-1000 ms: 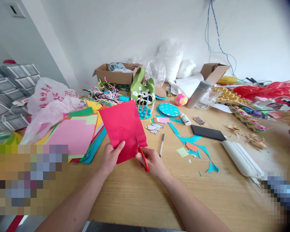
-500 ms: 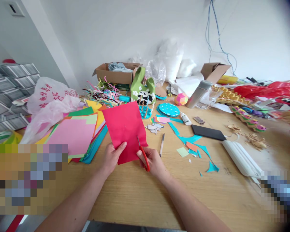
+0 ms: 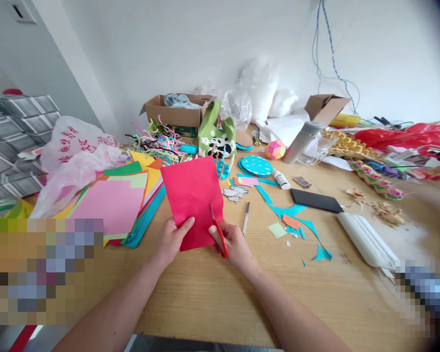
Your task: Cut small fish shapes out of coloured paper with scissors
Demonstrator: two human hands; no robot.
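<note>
We pinch rectangular red paper in left hand, grip red-handled metal scissors in right hand, blades over paper

Smooth red paper, plastic-handled scissors.

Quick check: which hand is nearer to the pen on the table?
Right hand. It holds the red-handled scissors close beside the near end of the pen; the left hand is farther away, off to the pen's left, gripping the red paper.

Left hand holds red paper, right hand scissors.
</note>
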